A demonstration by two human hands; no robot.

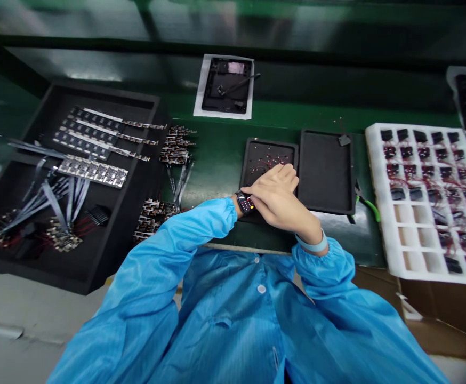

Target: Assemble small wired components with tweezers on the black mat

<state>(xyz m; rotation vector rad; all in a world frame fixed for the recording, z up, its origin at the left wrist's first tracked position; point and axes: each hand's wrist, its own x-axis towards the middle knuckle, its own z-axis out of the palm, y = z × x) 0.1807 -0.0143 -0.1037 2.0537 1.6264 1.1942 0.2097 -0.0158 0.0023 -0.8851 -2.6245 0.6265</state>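
A black smartwatch (pixel 244 202) with a lit screen of small coloured icons is strapped on my left wrist. Across the back of my left hand (pixel 288 173) lies my right hand (pixel 275 200), its fingertips closed at the watch's edge. The left hand's visible fingers look curled; its palm is hidden, so anything inside cannot be seen. Below both hands is a small black tray (pixel 247 154) with several thin red-wired parts in it. A pale blue band (pixel 313 245) circles my right wrist.
A second black tray (pixel 326 176) stands to the right, beside green-handled pliers (pixel 369 205). White foam (pixel 391 226) holds wired black parts. At left, a large black bin (pixel 87 280) contains circuit boards and ribbon cables; board stacks (pixel 175 146) sit beside it. Behind lies a device housing (pixel 227 88).
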